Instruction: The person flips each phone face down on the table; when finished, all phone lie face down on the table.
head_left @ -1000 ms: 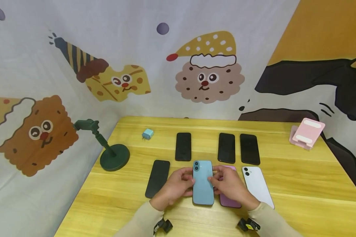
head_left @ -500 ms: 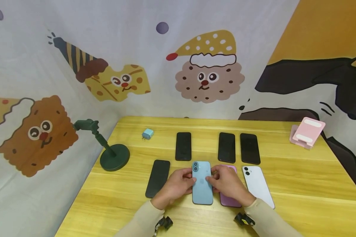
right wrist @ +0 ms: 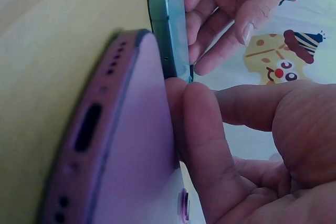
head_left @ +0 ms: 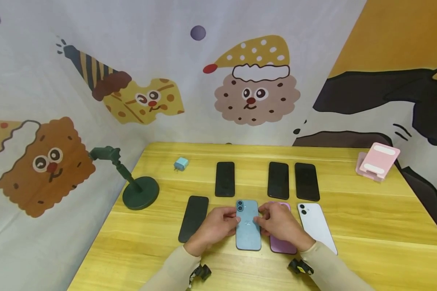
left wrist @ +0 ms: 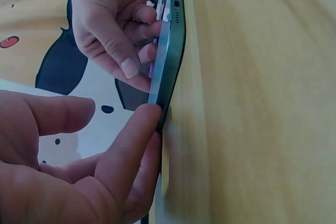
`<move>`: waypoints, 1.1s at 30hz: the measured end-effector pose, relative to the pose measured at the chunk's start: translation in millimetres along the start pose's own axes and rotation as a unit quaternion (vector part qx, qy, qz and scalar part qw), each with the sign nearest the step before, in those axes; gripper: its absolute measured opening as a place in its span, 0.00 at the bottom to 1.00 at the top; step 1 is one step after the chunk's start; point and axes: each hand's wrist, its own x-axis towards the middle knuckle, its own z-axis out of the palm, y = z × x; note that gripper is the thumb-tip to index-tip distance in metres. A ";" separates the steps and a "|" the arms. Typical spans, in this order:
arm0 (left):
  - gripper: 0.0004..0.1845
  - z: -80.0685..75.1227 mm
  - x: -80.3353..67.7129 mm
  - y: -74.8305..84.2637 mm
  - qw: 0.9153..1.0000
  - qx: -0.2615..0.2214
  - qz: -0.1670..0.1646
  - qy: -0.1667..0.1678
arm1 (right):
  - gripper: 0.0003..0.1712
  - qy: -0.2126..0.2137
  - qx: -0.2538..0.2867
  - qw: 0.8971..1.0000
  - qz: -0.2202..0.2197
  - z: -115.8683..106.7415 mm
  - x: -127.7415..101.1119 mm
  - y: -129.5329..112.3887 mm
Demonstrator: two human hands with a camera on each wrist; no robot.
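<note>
A light blue phone [head_left: 248,234] lies back up on the table, its two camera lenses at the far left corner. My left hand [head_left: 215,227] is at its left edge; the left wrist view shows a finger [left wrist: 142,124] touching the side and the thumb apart from the back. At the opposite edge is my right hand [head_left: 281,224], its fingertips [right wrist: 202,98] against the phone's side. Both hands' fingers are loosely bent. Under the right hand lies a purple phone [head_left: 282,245], partly hidden. A white phone [head_left: 317,226] is farther right, and a black phone [head_left: 194,218] lies left.
Several black phones make a back row, among them one [head_left: 225,179] at left and one [head_left: 307,182] at right. A blue charger plug [head_left: 181,163] and a dark green stand [head_left: 141,194] are at the left, a pink phone stand [head_left: 378,161] at the far right.
The blue phone has shifted slightly left, between both hands. The right hand has moved a little left with it. The other phones keep their places.
</note>
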 end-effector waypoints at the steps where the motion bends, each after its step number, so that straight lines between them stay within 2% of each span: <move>1: 0.25 -0.6 -0.1 0.3 1.000 0.002 0.000 0.000 | 0.22 0.001 0.000 1.000 -0.002 -0.9 0.1 -0.1; 7: 0.23 -10.4 -4.0 -1.7 0.999 0.025 0.031 0.016 | 0.21 0.019 0.007 0.999 -0.033 -5.8 1.1 -6.7; 10: 0.22 -20.8 -7.5 -4.2 0.998 0.034 0.054 0.029 | 0.20 0.018 0.019 0.998 -0.063 -3.9 4.4 -14.8; 14: 0.21 -38.7 -13.3 -7.4 0.996 0.036 0.067 0.050 | 0.17 0.017 0.026 0.994 -0.106 5.1 13.3 -28.0; 19: 0.21 -63.0 -23.9 -10.4 0.994 0.040 0.049 0.091 | 0.16 0.014 0.031 0.990 -0.134 20.5 27.9 -42.0; 24: 0.22 -87.4 -37.5 -13.4 0.989 0.060 0.016 0.131 | 0.18 -0.029 0.062 0.986 -0.151 36.9 40.6 -54.9; 29: 0.22 -109.1 -43.5 -17.5 0.982 0.079 0.004 0.170 | 0.19 -0.061 0.095 0.982 -0.150 53.3 50.5 -64.8; 33: 0.23 -119.9 -43.5 -21.1 0.980 0.078 0.002 0.185 | 0.19 -0.075 0.118 0.980 -0.141 65.6 55.0 -70.4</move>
